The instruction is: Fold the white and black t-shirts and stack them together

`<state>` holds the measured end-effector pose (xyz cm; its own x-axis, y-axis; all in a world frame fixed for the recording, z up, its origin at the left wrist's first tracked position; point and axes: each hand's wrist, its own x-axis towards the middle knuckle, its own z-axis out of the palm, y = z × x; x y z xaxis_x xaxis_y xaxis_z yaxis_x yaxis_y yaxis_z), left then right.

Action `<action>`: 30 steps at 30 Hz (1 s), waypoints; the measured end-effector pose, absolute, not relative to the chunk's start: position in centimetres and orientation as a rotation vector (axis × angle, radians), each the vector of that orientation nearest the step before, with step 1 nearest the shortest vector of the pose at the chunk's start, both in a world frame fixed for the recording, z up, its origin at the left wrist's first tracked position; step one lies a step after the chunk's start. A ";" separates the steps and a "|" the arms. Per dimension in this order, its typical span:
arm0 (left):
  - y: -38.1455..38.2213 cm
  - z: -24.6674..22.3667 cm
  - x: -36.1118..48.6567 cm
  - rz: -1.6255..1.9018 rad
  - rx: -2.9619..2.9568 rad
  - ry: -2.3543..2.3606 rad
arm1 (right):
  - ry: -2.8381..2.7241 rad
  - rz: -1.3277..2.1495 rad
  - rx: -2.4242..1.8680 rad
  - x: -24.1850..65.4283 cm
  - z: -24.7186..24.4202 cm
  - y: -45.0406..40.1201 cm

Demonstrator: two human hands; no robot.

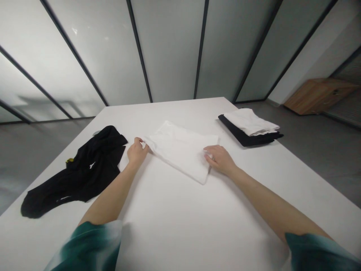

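Note:
A folded white garment [180, 150] lies flat in the middle of the white table [175, 226]. My left hand [137, 152] pinches its left corner between thumb and fingers. My right hand [220, 160] grips its right edge, with the fingertips curled over the fold. To the left of my left hand, a crumpled black garment [81, 169] lies spread out, close to but apart from that hand.
At the table's far right, a folded white garment [250, 122] rests on a folded black garment [248, 137]. The table edges drop to a grey floor [324, 150]. Frosted glass panels stand behind, and a low wooden cabinet [318, 96] sits at the right.

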<state>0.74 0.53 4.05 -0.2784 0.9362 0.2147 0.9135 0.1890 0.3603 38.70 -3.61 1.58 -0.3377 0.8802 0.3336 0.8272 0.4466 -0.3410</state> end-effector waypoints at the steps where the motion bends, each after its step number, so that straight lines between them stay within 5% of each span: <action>1: 0.4 4.1 1.0 0.618 1.858 2.341 | -2.201 0.099 -1.505 39.2 1.1 -3.1; 10: -0.7 3.4 4.1 0.407 2.324 1.785 | -2.197 -0.006 -1.799 40.6 0.3 -1.7; 17: 0.5 2.2 2.1 0.655 2.250 2.182 | -2.102 -0.037 -1.484 40.6 0.3 -2.0; 23: -1.6 2.3 4.5 0.341 2.635 1.394 | -2.208 0.033 -1.590 41.4 -1.7 -1.0; 30: 0.5 1.5 4.2 0.238 2.487 1.743 | -2.178 0.039 -1.590 41.2 -2.0 -0.8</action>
<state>4.25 0.46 1.47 0.3347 0.9395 0.0728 0.9246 -0.3423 0.1672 41.15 -0.77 -1.96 -0.2415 0.9122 0.3309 0.8998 0.3382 -0.2756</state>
